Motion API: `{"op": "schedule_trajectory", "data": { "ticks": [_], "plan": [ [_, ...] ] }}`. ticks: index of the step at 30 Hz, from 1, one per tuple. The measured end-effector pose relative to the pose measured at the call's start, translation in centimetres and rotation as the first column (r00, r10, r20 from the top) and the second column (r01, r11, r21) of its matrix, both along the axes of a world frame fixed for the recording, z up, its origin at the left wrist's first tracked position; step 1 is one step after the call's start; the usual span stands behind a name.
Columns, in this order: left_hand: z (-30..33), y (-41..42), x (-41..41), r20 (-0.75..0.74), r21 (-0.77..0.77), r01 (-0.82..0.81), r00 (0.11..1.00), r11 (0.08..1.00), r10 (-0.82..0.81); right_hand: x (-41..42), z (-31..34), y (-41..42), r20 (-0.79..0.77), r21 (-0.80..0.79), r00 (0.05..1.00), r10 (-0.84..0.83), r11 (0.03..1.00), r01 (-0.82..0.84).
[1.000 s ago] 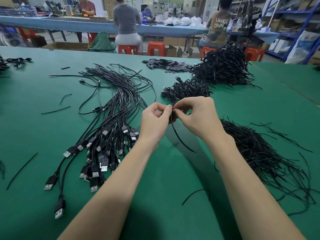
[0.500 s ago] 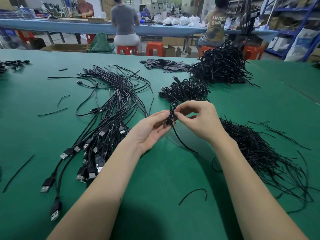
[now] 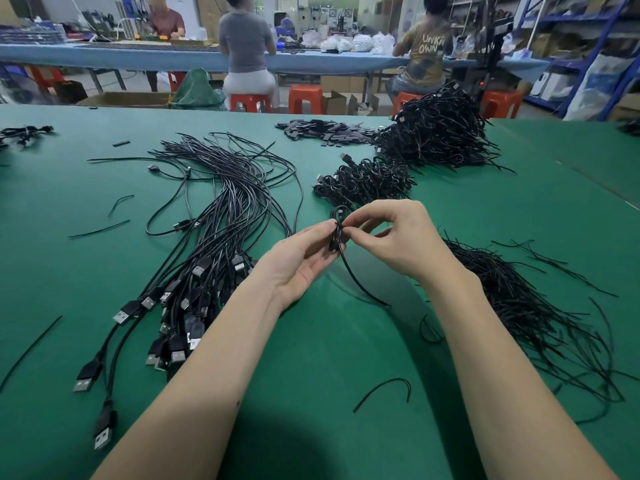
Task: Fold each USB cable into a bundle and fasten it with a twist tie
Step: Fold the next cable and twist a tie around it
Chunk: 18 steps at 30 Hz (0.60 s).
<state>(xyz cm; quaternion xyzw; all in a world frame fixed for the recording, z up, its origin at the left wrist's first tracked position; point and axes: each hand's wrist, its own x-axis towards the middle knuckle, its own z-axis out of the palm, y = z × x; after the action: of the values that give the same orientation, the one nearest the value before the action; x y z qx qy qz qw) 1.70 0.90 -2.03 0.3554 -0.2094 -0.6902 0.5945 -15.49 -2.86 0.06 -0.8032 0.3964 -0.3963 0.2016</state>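
Two hands meeting mid-frame above green table (image 3: 346,358). Left hand (image 3: 300,264) palm up, fingers lightly curled, fingertips pressed to folded cable bundle (image 3: 336,227). Right hand (image 3: 391,237) pinching twist tie (image 3: 360,282) at bundle's waist, thumb and forefinger tight, other fingers curled. Small loop of bundle sticking up past fingers; tie's long tail hanging down and right, tip near table. Exact wrap of tie hidden by fingers.

Left of hands: fan of loose USB cables (image 3: 207,244), plugs toward viewer, partly covered by left forearm. Right of hands: heap of spare twist ties (image 3: 540,306), just beside right forearm. Behind hands: small pile of tied bundles (image 3: 363,181), bigger pile (image 3: 440,133) farther back, flat dark pieces (image 3: 322,131) beside it. Stray ties scattered: one curved (image 3: 384,389) between forearms, several at left (image 3: 100,229). Background: long blue bench (image 3: 138,57), three seated people, orange stools (image 3: 306,98), shelving at right.
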Motion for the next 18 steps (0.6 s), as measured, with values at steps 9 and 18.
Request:
{"op": "schedule_trajectory", "data": {
  "ticks": [9, 18],
  "plan": [
    [1.0, 0.4, 0.6, 0.019, 0.072, 0.119, 0.993, 0.99, -0.121, -0.7, 1.4, 0.3, -0.071, 0.002, 0.995, 0.067, 0.998, -0.067],
    [1.6, 0.3, 0.7, 0.163, -0.155, 0.11, 0.983, 0.982, -0.084, 1.1, 1.3, 1.1, 0.164, 0.105, 0.986, 0.01, 0.994, -0.028]
  ]
}}
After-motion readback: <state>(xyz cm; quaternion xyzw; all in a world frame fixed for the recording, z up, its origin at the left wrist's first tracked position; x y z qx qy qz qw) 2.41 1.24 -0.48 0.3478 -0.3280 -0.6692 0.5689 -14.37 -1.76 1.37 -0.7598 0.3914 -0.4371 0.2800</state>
